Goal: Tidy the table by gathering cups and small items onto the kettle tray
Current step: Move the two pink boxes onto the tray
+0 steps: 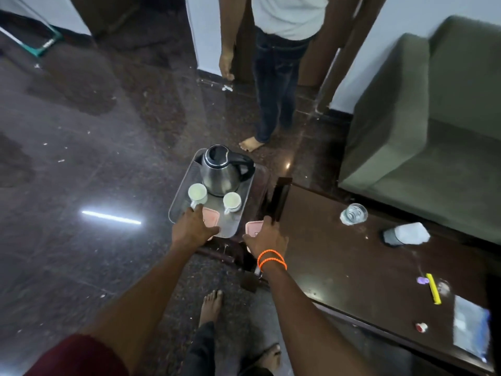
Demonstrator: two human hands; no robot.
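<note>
A person's right hand (267, 238) covers a pink-lidded square box (253, 229) just right of the steel kettle tray (177, 210); grip unclear. The left hand (193, 229) rests on the tray's twin box (212, 217).

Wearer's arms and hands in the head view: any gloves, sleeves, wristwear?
Both hands are bare, no gloves. The left hand has a bare forearm, with a dark red sleeve showing only near the upper arm at the frame's bottom edge. The right hand has a bare forearm with two thin bright orange bands looped round the wrist. No watch or rings visible.
</note>
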